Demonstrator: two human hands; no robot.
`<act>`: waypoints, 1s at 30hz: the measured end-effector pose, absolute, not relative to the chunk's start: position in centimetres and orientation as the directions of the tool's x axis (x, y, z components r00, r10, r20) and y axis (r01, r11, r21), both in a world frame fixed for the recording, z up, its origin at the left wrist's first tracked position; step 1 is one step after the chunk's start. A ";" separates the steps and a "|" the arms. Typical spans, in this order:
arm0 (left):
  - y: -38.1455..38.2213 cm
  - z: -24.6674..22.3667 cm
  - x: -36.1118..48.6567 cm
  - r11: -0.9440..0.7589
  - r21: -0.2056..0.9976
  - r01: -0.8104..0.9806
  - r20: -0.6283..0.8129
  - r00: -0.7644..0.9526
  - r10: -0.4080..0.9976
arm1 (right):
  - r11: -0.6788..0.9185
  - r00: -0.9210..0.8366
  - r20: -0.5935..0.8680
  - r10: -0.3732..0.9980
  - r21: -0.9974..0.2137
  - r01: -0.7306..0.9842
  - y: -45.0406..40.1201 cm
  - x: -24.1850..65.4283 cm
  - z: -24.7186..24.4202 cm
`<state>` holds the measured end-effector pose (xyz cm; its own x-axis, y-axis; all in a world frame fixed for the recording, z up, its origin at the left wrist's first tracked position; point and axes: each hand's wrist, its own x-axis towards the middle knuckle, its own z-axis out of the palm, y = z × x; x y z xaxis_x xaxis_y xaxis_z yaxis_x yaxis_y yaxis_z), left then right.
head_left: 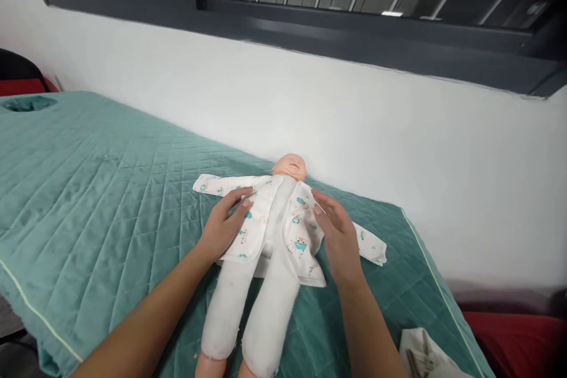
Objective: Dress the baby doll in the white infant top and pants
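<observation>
A baby doll (290, 166) with a cloth-white body lies on its back, its head by the wall. It has on a white baby shirt (303, 236) with small teal and orange prints; the front hangs unfastened, baring the middle of the torso. My left hand (227, 223) rests on the shirt's front panel at image left, thumb and forefinger apart. At the other panel's outer edge, my right hand (340, 235) touches the cloth with thumb and fingers parted. Both sleeves stretch outward. The doll's white legs (270, 319) extend toward me between my forearms.
A green quilted cover (110, 189) spreads over the bed, with a round hole (29, 103) at far left. A white wall (354, 124) and dark window frame (310, 35) stand behind. Beige folded cloth (425, 354) lies at lower right. Something red (518, 342) is beyond the edge.
</observation>
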<state>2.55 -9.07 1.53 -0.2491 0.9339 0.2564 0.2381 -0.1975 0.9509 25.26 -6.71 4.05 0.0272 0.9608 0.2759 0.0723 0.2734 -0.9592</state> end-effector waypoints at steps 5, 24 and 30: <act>-10.3 1.0 2.0 -0.353 0.880 0.319 0.423 -0.185 0.887 | 0.403 -0.214 0.346 0.913 -0.845 0.351 -7.1 24.0 2.9; -17.9 -2.5 0.0 -0.225 0.779 0.585 0.414 -0.211 0.885 | 0.624 -0.492 0.415 0.766 -0.293 0.724 -10.2 20.3 3.7; -17.2 -2.8 -0.1 -0.128 0.784 0.608 0.355 -0.268 0.896 | 0.567 -0.248 0.553 0.795 -0.534 0.627 -12.2 21.6 1.0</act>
